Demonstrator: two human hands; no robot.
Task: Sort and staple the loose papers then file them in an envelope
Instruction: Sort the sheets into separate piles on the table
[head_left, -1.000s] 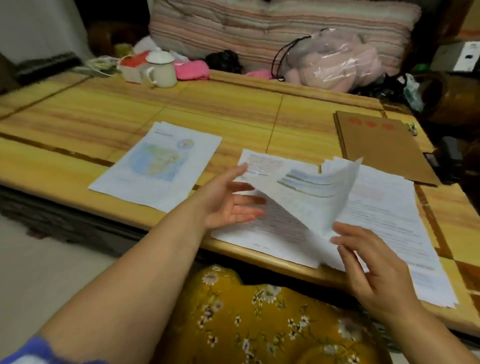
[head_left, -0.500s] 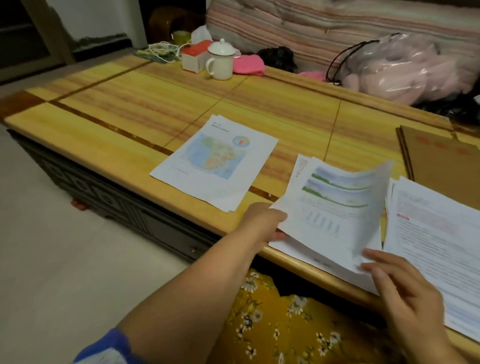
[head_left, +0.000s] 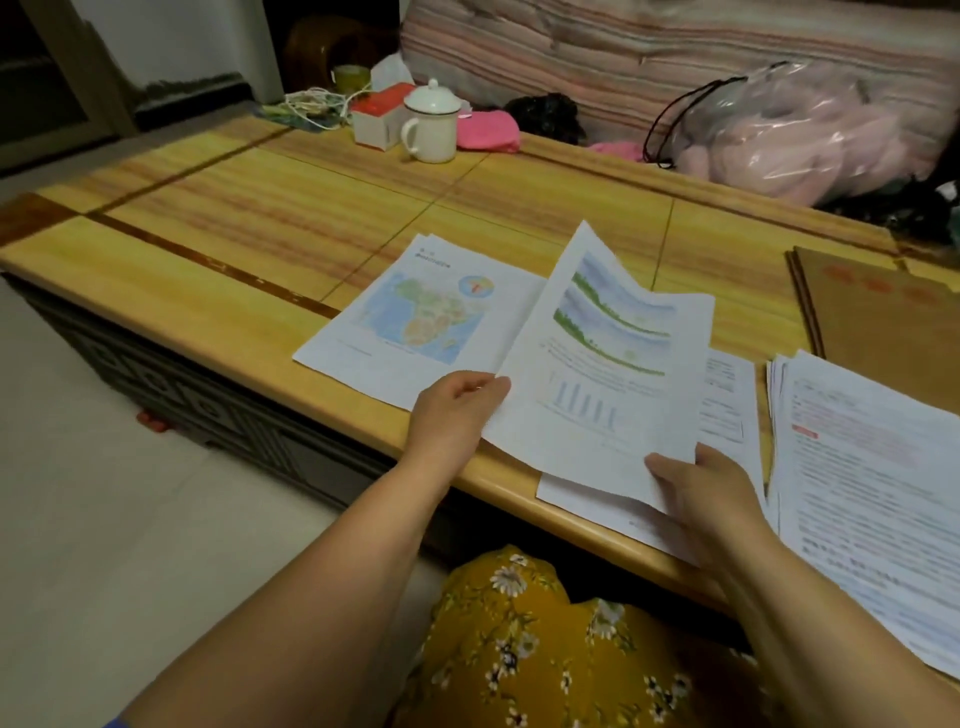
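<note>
Chart sheet (head_left: 608, 364) between both hands (head_left: 457, 410)

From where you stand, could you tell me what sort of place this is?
Most likely a home living room: a low wooden table before a striped cushioned seat, with a lidded mug and household clutter at the table's far edge.

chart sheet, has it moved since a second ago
Yes. The chart sheet has been carried left off the stack, and its left edge now overlaps the map sheet.

Low wooden table (head_left: 218, 218) with yellowish striped top and dark inlay lines, pale tile floor (head_left: 130, 545) at 8 o'clock, striped cushion (head_left: 597, 57) at 12, kinda dim lighting.
</note>
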